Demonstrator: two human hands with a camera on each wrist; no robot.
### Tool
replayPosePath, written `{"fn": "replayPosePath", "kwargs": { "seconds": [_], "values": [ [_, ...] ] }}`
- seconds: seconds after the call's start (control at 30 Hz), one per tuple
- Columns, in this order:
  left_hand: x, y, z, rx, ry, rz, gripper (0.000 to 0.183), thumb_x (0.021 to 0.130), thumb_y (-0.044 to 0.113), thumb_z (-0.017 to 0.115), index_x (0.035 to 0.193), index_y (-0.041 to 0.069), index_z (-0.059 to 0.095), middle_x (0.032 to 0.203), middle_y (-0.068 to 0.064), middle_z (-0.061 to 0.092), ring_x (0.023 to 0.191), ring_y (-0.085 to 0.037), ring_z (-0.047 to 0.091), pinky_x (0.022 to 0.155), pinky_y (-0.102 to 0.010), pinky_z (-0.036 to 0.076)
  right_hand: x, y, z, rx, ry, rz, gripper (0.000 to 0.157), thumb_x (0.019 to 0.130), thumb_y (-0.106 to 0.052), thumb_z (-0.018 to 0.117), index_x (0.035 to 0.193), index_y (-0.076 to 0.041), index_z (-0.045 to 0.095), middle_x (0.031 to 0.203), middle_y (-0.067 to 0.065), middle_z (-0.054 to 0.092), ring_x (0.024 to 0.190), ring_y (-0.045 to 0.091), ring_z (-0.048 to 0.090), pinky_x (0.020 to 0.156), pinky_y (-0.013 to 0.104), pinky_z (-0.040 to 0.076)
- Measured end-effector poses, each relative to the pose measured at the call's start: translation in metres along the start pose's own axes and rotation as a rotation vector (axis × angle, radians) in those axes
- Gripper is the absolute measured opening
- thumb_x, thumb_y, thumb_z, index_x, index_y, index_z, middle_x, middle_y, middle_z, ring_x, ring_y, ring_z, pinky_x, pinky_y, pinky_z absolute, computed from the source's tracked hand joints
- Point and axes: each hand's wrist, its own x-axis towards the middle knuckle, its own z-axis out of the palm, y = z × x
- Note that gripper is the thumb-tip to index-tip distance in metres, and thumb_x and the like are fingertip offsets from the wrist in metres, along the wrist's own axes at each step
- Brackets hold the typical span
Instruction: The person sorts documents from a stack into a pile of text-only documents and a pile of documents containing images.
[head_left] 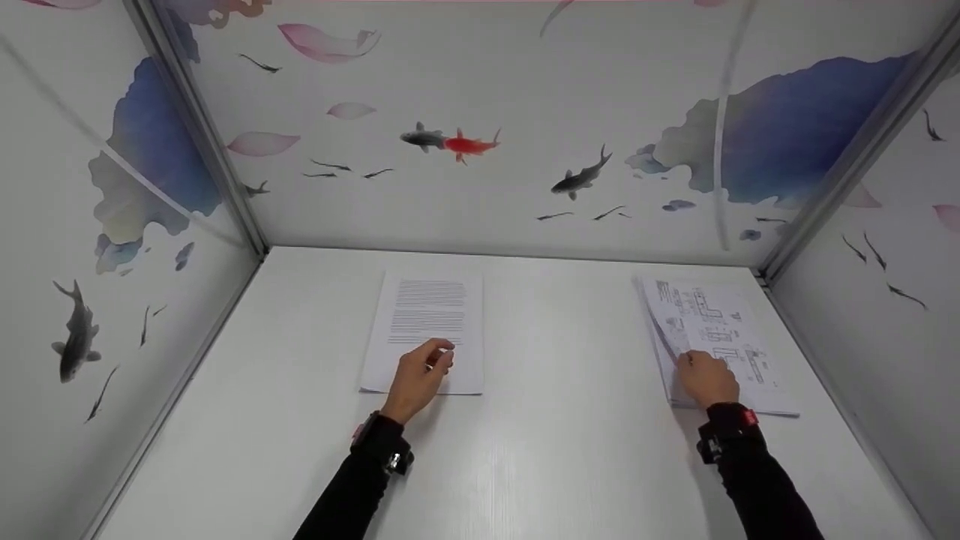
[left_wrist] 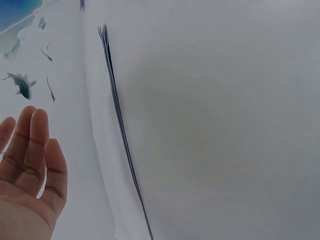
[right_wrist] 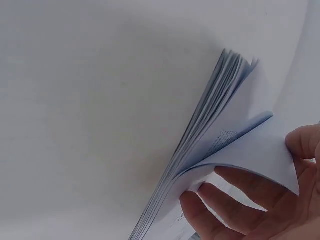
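Observation:
On the right lies a stack of paper (head_left: 765, 394) whose top page carries line drawings and small text. My right hand (head_left: 707, 377) pinches the near-left part of its upper paper. In the right wrist view, the held sheet (right_wrist: 255, 152) bends up between thumb and fingers, away from the fanned edges of the pages (right_wrist: 202, 117) below. A second stack of paper (head_left: 431, 311), with printed lines of text, lies left of centre. Over its near edge hovers my left hand (head_left: 420, 379), fingers loosely bent and holding nothing. The left wrist view shows those fingers beside the stack's thin edge (left_wrist: 120, 120).
Both stacks lie on a white table (head_left: 540, 450). Upright panels printed with fish and petals, such as the back panel (head_left: 495, 202), enclose it on three sides. Grey metal posts (head_left: 217, 135) stand at the back corners. Each wrist wears a black band with a device.

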Motion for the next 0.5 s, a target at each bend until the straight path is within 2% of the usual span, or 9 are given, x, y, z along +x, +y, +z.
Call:
{"fn": "replayPosePath", "kwargs": {
  "seconds": [0.17,0.27,0.4,0.5],
  "values": [
    [-0.0004,-0.0025,0.0002,-0.036,-0.009,-0.027,0.014,0.101,0.021,0.057,0.107,0.015,0.068,0.089,-0.008,0.070,0.083,-0.023,0.068,0.070,-0.024,0.054,0.0002,-0.0017,0.0006,-0.008,0.034,-0.025,0.036,0.100,-0.015,0.038,0.105,0.011,0.063,0.087,0.024,0.066,0.068,0.029,0.058,0.057,0.040,0.044],
    [-0.0007,-0.0034,0.0005,-0.043,-0.012,-0.036,0.016,0.101,0.020,0.056,0.105,0.010,0.068,0.088,-0.007,0.069,0.083,-0.025,0.069,0.070,-0.024,0.054,0.0011,-0.0019,0.0001,0.023,0.062,-0.009,0.032,0.098,-0.011,0.041,0.100,0.012,0.062,0.082,0.023,0.064,0.066,0.028,0.057,0.055,0.038,0.044],
    [-0.0011,-0.0025,0.0004,-0.043,-0.016,-0.051,0.017,0.101,0.020,0.056,0.103,0.010,0.069,0.087,-0.008,0.070,0.078,-0.019,0.067,0.070,-0.025,0.053,0.0001,-0.0013,-0.0011,0.080,0.066,0.032,0.028,0.093,-0.018,0.047,0.090,0.004,0.064,0.077,0.014,0.064,0.063,0.023,0.055,0.052,0.032,0.040],
    [-0.0012,-0.0006,0.0003,-0.042,-0.015,-0.059,0.015,0.100,0.019,0.057,0.101,0.013,0.070,0.086,-0.009,0.070,0.075,-0.013,0.065,0.069,-0.025,0.052,-0.0020,-0.0015,0.0003,0.078,0.052,0.042,0.030,0.093,-0.029,0.054,0.087,-0.002,0.063,0.077,0.011,0.065,0.065,0.022,0.056,0.053,0.031,0.039]
  ]
}}
